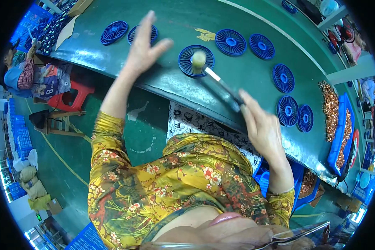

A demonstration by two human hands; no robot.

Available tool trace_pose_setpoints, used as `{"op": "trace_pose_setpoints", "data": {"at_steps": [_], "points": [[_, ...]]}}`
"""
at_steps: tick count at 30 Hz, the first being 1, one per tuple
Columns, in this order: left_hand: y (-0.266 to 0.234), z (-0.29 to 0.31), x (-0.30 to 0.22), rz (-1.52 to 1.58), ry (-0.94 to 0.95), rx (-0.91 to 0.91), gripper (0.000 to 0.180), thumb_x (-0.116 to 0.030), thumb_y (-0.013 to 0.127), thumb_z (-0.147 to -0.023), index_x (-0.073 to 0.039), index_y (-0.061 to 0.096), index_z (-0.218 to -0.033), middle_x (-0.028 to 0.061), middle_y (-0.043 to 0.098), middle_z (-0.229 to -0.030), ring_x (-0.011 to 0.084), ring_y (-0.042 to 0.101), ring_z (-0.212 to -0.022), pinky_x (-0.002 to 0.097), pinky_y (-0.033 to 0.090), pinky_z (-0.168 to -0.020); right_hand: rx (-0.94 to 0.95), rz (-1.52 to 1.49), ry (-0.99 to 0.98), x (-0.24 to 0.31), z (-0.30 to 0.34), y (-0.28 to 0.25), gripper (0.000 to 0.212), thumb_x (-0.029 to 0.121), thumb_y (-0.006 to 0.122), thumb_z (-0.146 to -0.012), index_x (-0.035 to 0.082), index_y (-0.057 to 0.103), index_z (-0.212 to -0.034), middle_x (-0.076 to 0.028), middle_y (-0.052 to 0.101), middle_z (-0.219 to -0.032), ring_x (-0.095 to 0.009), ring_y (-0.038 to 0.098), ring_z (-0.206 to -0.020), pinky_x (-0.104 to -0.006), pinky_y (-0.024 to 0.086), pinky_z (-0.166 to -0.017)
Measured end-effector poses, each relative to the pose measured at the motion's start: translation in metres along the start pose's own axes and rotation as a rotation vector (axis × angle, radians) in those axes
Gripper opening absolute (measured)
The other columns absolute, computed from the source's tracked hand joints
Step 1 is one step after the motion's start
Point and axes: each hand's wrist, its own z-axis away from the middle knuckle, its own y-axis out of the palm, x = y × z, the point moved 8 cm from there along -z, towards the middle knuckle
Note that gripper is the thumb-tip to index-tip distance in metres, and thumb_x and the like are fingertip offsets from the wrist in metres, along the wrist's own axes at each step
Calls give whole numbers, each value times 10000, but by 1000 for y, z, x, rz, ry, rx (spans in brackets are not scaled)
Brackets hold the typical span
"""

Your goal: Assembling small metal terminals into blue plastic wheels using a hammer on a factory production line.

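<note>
My right hand (259, 125) grips the dark lower handle of a mallet (214, 76) with a pale yellowish head. That head is over the middle of a blue spoked disc (184, 56) near the table's front edge; whether it touches I cannot tell. My left hand (142, 53) is raised with its fingers stretched and thumb apart, holding nothing. It partly covers another blue spoked disc (153, 34) behind it. Left of that, two overlapping discs (114, 30) lie together. Further discs (231, 41) sit in a curve toward the right.
A green table (246, 71) spreads before me. At its right end lie a heap of copper-coloured rings (329, 108) and a blue tray (334, 155) with more. At left, another person (25, 79) sits by a red stool (76, 95). A cardboard box (66, 33) stands at the far left.
</note>
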Motion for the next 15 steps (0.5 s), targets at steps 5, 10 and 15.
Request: {"op": "trace_pose_setpoints", "data": {"at_steps": [5,10,15], "points": [[-19,0,81,-690,-173,149,743,-636,429,-884,-166,341,-1453,274,331,-1440,441,199,-1386,567,111,-1117,93,124,-61,10,7,18,338,268,576,-915,216,581,-1249,-198,631,-691,-370,622,-580,-462,501,-546],[19,33,16,-395,-24,337,831,-617,544,-825,-101,337,-1443,273,257,-1471,421,191,-1395,518,117,-1143,-3,56,113,-17,-28,-7,323,281,504,-959,137,576,-1239,-171,664,-754,-385,632,-641,-452,496,-561],[15,42,-26,-86,-197,206,1135,-375,850,-604,-89,184,-1478,230,466,-1320,366,474,-1225,414,387,-1043,-150,-348,-97,36,-36,-27,327,149,516,-963,81,562,-1280,-98,642,-957,-127,572,-692,-246,465,-638]]}}
